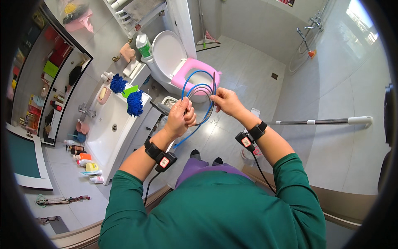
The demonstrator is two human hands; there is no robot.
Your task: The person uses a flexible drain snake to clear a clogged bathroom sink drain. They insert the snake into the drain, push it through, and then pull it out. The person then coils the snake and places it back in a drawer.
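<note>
A coil of thin blue and grey cable (198,70) hangs in front of me between my two hands. My left hand (181,117) is closed round the left side of the loops, thumb on top. A loose blue end sticks out below it. My right hand (229,103) pinches the loops at their right side between thumb and fingers. The pink seat cover (180,79) of the toilet shows through and behind the coil. Black bands with small boxes and wires are strapped on both my forearms.
On my left is a white washbasin (108,143) with bottles along the wall side. Blue fluffy brush heads (134,103) and a green piece (130,91) rest at its far end. The toilet (166,52) stands ahead. A telescopic pole (323,122) reaches across on the right.
</note>
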